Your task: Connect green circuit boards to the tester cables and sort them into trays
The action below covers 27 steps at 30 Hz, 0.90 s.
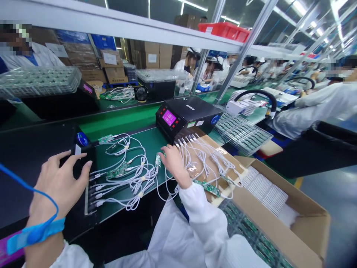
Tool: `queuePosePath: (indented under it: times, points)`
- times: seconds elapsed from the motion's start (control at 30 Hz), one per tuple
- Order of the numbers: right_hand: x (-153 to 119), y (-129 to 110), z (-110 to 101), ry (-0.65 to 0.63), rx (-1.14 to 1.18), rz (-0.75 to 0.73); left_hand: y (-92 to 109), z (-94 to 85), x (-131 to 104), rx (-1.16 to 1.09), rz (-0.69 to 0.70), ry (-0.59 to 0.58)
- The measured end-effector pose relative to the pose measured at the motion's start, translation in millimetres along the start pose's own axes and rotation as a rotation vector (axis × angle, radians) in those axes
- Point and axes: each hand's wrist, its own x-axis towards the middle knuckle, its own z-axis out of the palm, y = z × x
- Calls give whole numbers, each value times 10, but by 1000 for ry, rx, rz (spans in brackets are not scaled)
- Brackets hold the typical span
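My left hand (60,182), with a blue wrist strap (36,234), is spread over the black box (36,149) at the left and holds nothing. My right hand (174,162) has its thumb and forefinger at a small green circuit board (158,160), gripping its edge. White cables (142,178) lie in loops on the green mat (153,137), plugged into the left box. More circuit boards (117,171) rest among them. Behind my right hand stands a black tester (189,115) with a lit pink screen, its cables (206,160) running over cardboard.
An open cardboard box (304,208) with stacked white items stands at the right. Trays of boards lie beside the tester (242,134) and below the cardboard (256,234). A metal shelf (125,28) crosses above. Several people in white sit beyond and at the right.
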Motion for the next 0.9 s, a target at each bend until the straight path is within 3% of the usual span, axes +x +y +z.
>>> queuePosePath:
  times: [0.17, 0.27, 0.33, 0.5, 0.7, 0.8, 0.9]
  points:
    - [367, -22, 242, -182, -201, -31, 377, -239, -64, -335, 95, 119]
    - [429, -37, 292, -195, -214, -33, 663, -295, -111, -520, 143, 18]
    - [442, -47, 297, -202, -222, -27, 841, -219, -120, -636, 175, -58]
    - [369, -63, 214, -140, -221, -20, 1242, 310, -72, -909, 164, -203]
    - [193, -32, 165, 20, -77, 26, 1664, 1064, 136, -1247, -226, -374]
    - [159, 2, 221, 122, 115, 63, 1808, 1300, 224, -1315, -287, -443]
    - [153, 10, 241, 186, 268, 80, 1914, 1420, 239, -1419, -318, -560]
